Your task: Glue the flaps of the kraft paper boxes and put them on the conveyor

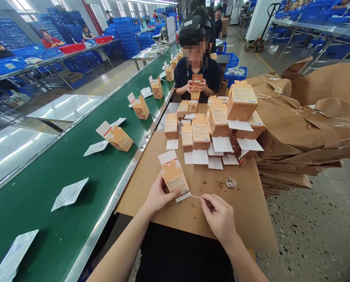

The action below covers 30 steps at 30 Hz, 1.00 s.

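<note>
My left hand (pixel 162 196) is closed around the lower left side of a small brown cardboard box (pixel 175 176). The box tilts over the brown table, its white top flap raised and a white flap sticking out at the near end. In a pinch between thumb and forefinger, my right hand (pixel 217 213) has a thin pale stick (pixel 195 196). The stick's far tip reaches the near white flap; whether it touches is too small to tell. Right of the box, a small round clear dish (pixel 230 182) sits beside scattered dark specks (pixel 221 183).
Stacked brown boxes (pixel 201 131) with white flaps stand at the table's far side. On the left runs a green conveyor belt (pixel 104 180) carrying open boxes and silver pouches (pixel 70 194). Brown paper (pixel 307 129) is heaped at right. Opposite, a person (pixel 179 80) holds a box.
</note>
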Motion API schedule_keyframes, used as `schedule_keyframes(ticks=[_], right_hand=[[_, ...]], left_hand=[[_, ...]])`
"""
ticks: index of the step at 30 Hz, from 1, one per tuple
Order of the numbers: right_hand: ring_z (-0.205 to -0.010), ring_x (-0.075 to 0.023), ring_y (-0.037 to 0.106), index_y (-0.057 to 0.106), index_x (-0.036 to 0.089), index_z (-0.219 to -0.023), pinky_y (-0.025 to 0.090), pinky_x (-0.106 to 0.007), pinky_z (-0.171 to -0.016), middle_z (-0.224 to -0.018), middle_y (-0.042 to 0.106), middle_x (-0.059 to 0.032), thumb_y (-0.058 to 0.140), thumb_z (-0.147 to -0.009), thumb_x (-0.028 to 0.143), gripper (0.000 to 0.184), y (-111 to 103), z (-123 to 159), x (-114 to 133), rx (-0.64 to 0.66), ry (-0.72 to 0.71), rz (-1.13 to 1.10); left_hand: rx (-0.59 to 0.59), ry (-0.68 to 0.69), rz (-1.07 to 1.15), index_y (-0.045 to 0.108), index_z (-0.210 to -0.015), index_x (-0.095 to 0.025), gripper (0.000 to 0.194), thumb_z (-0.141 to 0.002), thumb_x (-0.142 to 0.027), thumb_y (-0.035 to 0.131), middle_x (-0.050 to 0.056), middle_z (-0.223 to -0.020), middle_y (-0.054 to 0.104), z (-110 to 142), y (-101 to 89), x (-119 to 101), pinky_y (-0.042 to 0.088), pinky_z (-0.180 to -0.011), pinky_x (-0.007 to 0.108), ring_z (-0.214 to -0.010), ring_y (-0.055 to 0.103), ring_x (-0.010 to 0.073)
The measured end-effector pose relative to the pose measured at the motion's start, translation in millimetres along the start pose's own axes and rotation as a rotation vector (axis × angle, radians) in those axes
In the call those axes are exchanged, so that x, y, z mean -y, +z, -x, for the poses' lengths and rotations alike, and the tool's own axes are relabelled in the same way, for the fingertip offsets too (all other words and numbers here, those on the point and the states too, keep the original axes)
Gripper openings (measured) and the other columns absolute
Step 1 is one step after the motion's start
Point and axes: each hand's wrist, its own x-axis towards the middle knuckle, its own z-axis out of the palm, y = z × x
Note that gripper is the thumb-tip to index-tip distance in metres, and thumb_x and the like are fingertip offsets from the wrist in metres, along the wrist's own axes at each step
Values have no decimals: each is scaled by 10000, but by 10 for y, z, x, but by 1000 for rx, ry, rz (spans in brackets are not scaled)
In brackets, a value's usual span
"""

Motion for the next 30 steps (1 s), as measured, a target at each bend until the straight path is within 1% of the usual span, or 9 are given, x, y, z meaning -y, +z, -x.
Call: schedule_keyframes(ticks=[3, 7, 13, 15, 18, 23, 25, 27, 30], right_hand=[[-589, -149, 696, 828, 259, -947, 612, -238, -587, -764, 768, -11, 665, -1185, 293, 291, -260, 98, 30, -30, 41, -6], [-577, -164, 701, 839, 267, -954, 609, -271, -567, -768, 785, -26, 697, -1186, 351, 285, -485, 223, 63, -35, 125, -5], [-566, -160, 718, 836, 265, -936, 617, -255, -573, -738, 771, -12, 709, -1173, 319, 273, -437, 176, 177, -27, 82, -52], [-549, -152, 712, 842, 268, -927, 617, -243, -573, -736, 772, -4, 722, -1168, 323, 274, -391, 152, 200, -21, 62, -74], [-535, -142, 700, 858, 269, -926, 619, -235, -589, -760, 787, -5, 771, -1155, 364, 262, -366, 188, 169, -40, 63, -86], [-555, -158, 716, 888, 254, -921, 645, -241, -638, -777, 803, -34, 824, -1134, 531, 355, -435, 346, -2, -51, 129, -27], [-565, -168, 737, 898, 249, -918, 652, -236, -638, -778, 809, -43, 830, -1128, 550, 373, -460, 379, -57, -25, 135, 0], [-560, -170, 748, 910, 247, -915, 649, -227, -625, -765, 808, -42, 839, -1121, 547, 371, -462, 374, -96, -16, 118, 15], [-559, -176, 751, 920, 242, -911, 654, -229, -626, -752, 805, -46, 847, -1107, 584, 401, -428, 318, -128, -11, 123, 37]], left_hand=[[-22, 59, -117, 751, -1353, -324, 722, -723, -463, 1075, 147, -1367, 871, 131, 55, 54, 668, -1181, 641, -1341, 836, 457], [-45, 74, -222, 751, -1356, -376, 669, -758, -423, 1046, 120, -1305, 873, 237, 86, 141, 707, -1050, 621, -1222, 857, 454], [-52, 101, -272, 741, -1332, -362, 629, -761, -408, 1003, 100, -1251, 866, 234, 156, 171, 703, -1030, 581, -1181, 859, 440], [-96, 130, -294, 724, -1360, -353, 656, -761, -396, 988, 106, -1272, 864, 229, 93, 144, 696, -1048, 581, -1208, 855, 444], [-271, 119, -381, 692, -1370, -329, 678, -759, -404, 975, 109, -1316, 863, 243, -299, 98, 684, -1078, 581, -1248, 850, 440], [-680, -53, -536, 641, -1273, -307, 762, -659, -544, 1025, 119, -1297, 871, 429, -1467, 173, 704, -1024, 553, -1267, 852, 465], [-836, -115, -518, 627, -1274, -304, 797, -623, -518, 1034, 140, -1338, 869, 488, -1825, 253, 702, -1062, 561, -1323, 840, 478], [-925, -160, -459, 616, -1305, -293, 821, -622, -469, 1035, 169, -1409, 858, 484, -2037, 309, 693, -1121, 575, -1384, 823, 476], [-918, -166, -383, 621, -1333, -281, 835, -631, -413, 1053, 193, -1460, 845, 363, -2152, 301, 677, -1189, 593, -1427, 810, 469]])
